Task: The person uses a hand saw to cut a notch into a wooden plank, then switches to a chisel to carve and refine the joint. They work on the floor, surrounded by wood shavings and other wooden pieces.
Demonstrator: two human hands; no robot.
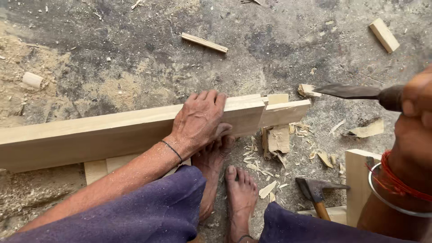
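A long pale wooden plank [90,132] stands on edge across the dusty floor, with a narrower tenon cut at its right end [285,111]. My left hand [200,119] lies over the plank's top edge near that end and grips it. At the right border, raised close to the camera, my right hand [416,112] holds a chisel [355,92] by its handle. The dark blade points left, apart from the wood. My bare feet [229,180] rest against the plank's near side, just below my left hand.
A hammer [315,189] lies on the floor at lower right beside a wood block [357,180]. Chips and shavings [270,157] lie under the tenon. Offcuts lie at the top: a thin strip [204,42] and a block [384,34]. Sawdust covers the left floor.
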